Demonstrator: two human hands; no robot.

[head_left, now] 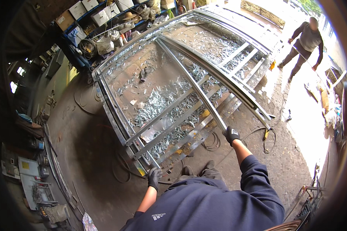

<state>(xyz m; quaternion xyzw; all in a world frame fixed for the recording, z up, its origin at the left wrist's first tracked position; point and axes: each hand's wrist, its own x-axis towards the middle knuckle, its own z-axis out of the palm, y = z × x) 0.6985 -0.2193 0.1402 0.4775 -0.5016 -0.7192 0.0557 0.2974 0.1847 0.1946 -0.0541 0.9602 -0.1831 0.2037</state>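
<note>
My right hand, in a black glove, is closed round the near end of a long metal bar. From there the bar runs away to the far left across the frame. At the front left corner my left hand, also gloved, curls round the near end of another metal profile. Beneath both lies a large metal frame with crosspieces. Many small shiny metal offcuts are scattered inside it. More long profiles lie to the right of the held bar.
Cables coil on the floor near my feet. Another person stands at the far right holding a long thin rod. Shelves with white boxes stand at the back left. Metal equipment lines the left side.
</note>
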